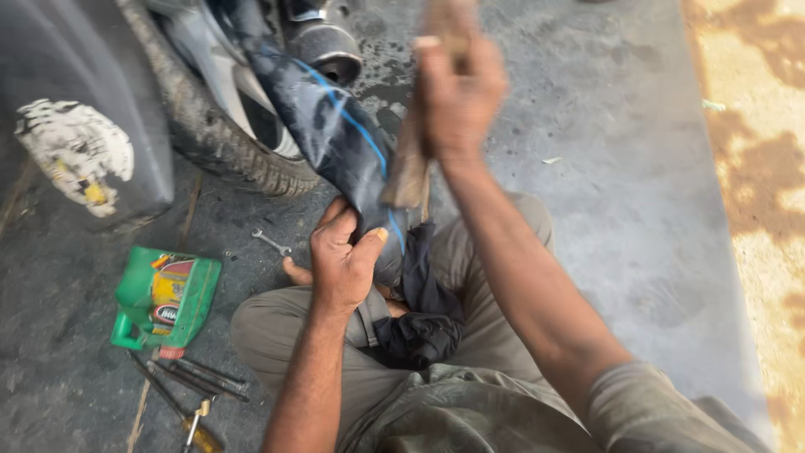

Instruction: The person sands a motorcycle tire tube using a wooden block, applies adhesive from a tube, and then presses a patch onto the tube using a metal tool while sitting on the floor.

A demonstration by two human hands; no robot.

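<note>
A green plastic jug lies on its side on the concrete floor at lower left, its handle toward the bottom and its red cap end pointing at a loose cluster of hand tools. Its label is a red, yellow and white panel covering most of the upper face; whether anything is inside cannot be told. A small open-ended wrench lies on the floor just beyond it, near the motorcycle tyre.

The person sits on the floor with knees bent. The left hand has its fingers clamped around a black rubber inner tube marked with thin blue lines, thumb pressed on its front. The tube runs up from the lap toward the wheel at upper left, and its lower end hangs bunched and dark between the legs. The right hand is raised above it, fingers closed on a brownish wooden-looking tool whose lower end touches the tube just above the left hand; the tool is blurred.

A dark panel with a patch of chipped white paint fills the upper left corner.
</note>
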